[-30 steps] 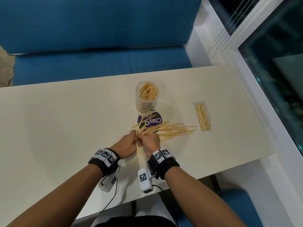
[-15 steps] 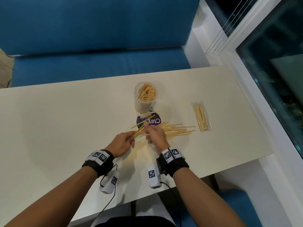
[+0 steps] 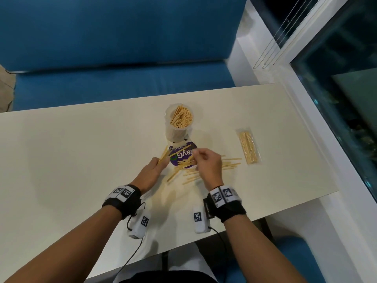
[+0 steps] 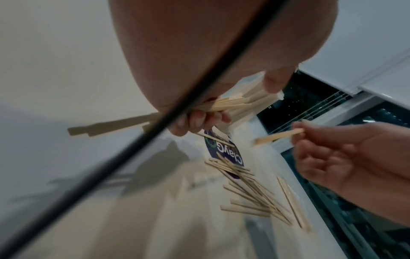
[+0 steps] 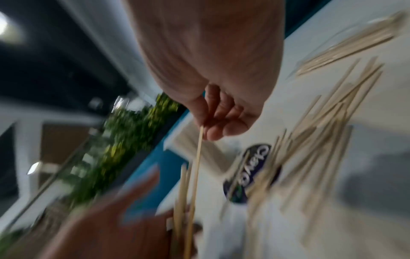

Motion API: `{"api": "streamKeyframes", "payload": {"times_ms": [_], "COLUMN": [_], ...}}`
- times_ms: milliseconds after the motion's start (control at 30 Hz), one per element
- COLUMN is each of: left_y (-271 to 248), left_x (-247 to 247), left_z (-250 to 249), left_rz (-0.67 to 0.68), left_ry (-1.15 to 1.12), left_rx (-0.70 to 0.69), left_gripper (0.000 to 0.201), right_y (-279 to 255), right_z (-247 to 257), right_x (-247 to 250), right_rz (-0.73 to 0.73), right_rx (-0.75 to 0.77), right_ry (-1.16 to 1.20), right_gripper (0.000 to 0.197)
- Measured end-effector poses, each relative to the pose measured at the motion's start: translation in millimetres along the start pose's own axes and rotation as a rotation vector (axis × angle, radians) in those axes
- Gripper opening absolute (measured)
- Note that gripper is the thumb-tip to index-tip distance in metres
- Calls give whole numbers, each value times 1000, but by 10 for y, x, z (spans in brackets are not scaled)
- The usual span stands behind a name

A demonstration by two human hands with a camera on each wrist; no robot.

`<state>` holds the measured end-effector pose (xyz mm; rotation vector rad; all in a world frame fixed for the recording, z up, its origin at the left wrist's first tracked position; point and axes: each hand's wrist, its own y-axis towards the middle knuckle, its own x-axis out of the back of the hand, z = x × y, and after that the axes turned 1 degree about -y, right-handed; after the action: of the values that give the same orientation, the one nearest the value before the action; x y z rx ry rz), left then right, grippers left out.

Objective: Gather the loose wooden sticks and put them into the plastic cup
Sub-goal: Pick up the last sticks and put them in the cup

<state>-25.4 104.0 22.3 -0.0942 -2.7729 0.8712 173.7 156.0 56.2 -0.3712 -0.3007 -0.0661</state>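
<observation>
My left hand (image 3: 150, 173) grips a small bundle of sticks (image 3: 164, 155), fingers curled round them, while my right hand (image 3: 208, 163) pinches a single stick (image 4: 278, 136) between thumb and fingertips, just above the loose wooden sticks (image 3: 190, 172) scattered on the white table (image 3: 81, 160). Some lie across a purple round lid (image 3: 183, 158). Just beyond it stands the plastic cup (image 3: 178, 123), already holding sticks. A sealed packet of sticks (image 3: 248, 147) lies to the right.

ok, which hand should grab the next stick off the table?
Right. The right hand hovers over the loose sticks pinching only one stick; the left hand is full with a bundle.
</observation>
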Motion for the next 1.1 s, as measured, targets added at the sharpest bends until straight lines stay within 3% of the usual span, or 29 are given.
{"api": "streamKeyframes", "payload": {"times_ms": [167, 267, 400, 500, 633, 833, 1100], "left_y": [65, 80, 48, 49, 61, 55, 42], "left_x": [-193, -213, -172, -113, -73, -48, -55], "left_z": [-3, 67, 79, 82, 93, 79, 59], "left_rz": [155, 161, 70, 11, -36, -77, -188], "left_ry": [406, 415, 358, 383, 444, 445, 276], "left_rx": [-125, -115, -52, -25, -49, -33, 41], "left_gripper": [16, 23, 18, 23, 28, 32, 15], "right_y": [-197, -185, -19, 186, 461, 680, 726], "right_z": [-145, -142, -240, -356, -488, -542, -560], "right_x": [-315, -276, -74, 68, 89, 30, 33], "right_rz": [152, 171, 40, 65, 298, 481, 639], "right_rx": [-119, -128, -111, 79, 505, 745, 945], "right_ry": [38, 31, -118, -500, -1080, -1193, -1361], "right_gripper": [11, 10, 7, 24, 51, 12, 23]}}
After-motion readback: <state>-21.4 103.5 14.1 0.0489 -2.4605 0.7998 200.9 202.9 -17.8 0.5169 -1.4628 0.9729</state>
